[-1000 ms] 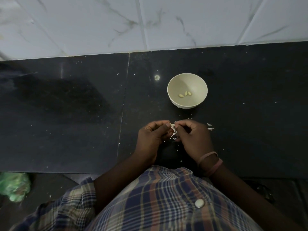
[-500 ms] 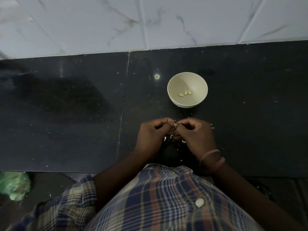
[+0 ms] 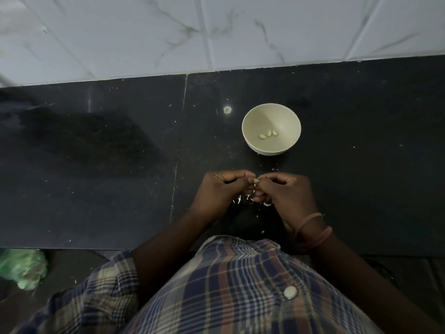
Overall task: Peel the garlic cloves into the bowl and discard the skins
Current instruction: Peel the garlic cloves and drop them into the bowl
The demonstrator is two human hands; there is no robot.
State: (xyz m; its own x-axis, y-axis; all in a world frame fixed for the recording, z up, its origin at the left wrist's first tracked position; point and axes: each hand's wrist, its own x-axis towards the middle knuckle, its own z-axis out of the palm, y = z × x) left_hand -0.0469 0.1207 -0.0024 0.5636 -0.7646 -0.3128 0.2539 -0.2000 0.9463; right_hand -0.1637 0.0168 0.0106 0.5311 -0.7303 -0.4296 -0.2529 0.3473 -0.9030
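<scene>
Now | left hand point(image 3: 220, 194) and right hand point(image 3: 285, 192) both pinching one garlic clove point(image 3: 328, 180) | bowl point(image 3: 271, 128) holding three peeled cloves point(image 3: 268, 134) | skins point(image 3: 250, 200) lying on worktop point(image 3: 96, 177)

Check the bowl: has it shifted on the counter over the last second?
No. The bowl sits in the same spot beside the counter seam; the slight offset matches camera drift.

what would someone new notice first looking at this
Probably the pale round bowl on the black stone counter, with three peeled garlic cloves at its bottom. Just nearer than the bowl, the left hand and right hand meet, pinching a small pale garlic clove between their fingertips, with white skin scraps scattered on the counter beneath.
</scene>
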